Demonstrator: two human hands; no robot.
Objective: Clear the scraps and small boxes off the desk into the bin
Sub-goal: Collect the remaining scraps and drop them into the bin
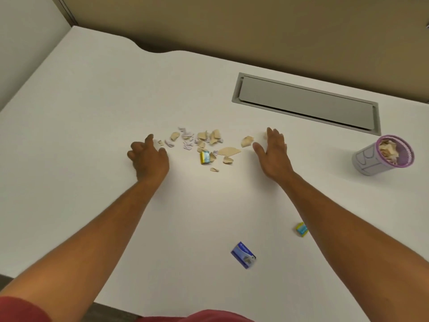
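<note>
A scatter of tan and pale lilac paper scraps (pixel 204 142) lies mid-desk, with a small yellow-and-blue box (pixel 205 157) among them. My left hand (pixel 148 159) rests on the desk at the scatter's left edge, fingers curled and empty. My right hand (pixel 274 154) lies flat and open at the right edge, beside a tan scrap (pixel 246 141). A second yellow-and-blue box (pixel 301 229) sits close against my right forearm. A blue box (pixel 243 254) lies near the front. The small mesh bin (pixel 380 156), purple-rimmed, stands at the right holding scraps.
The white desk (pixel 92 112) has a grey cable hatch (pixel 306 103) set in it behind the scraps. A tan partition runs along the back edge. The front edge lies close to my body.
</note>
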